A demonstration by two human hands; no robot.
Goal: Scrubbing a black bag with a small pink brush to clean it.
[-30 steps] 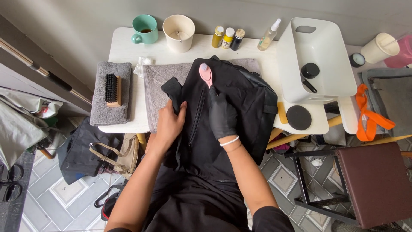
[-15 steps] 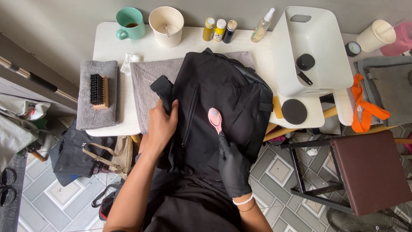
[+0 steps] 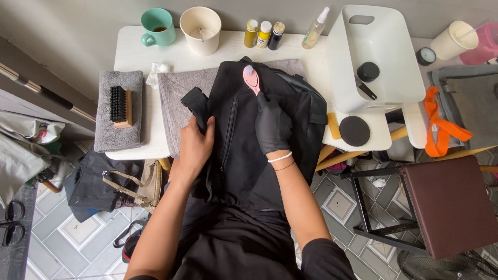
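A black backpack (image 3: 290,103) lies on a grey towel (image 3: 176,88) on the white table (image 3: 145,52). My right hand (image 3: 272,124), in a black glove, is shut on a small pink brush (image 3: 251,79) whose head rests on the upper part of the backpack. My bare left hand (image 3: 194,148) presses on the backpack's left side, next to its black strap (image 3: 196,101) and the zipper line.
A wooden brush (image 3: 121,106) lies on a second grey towel at the left. A green mug (image 3: 157,26), cream cup (image 3: 201,28), three small bottles (image 3: 264,33) and a spray bottle (image 3: 315,28) stand at the back. A white bin (image 3: 384,88) sits right; a brown stool (image 3: 448,205) below.
My right hand has swept the pink brush from low on the backpack back up toward its top. The left hand stays pressed on the left side.
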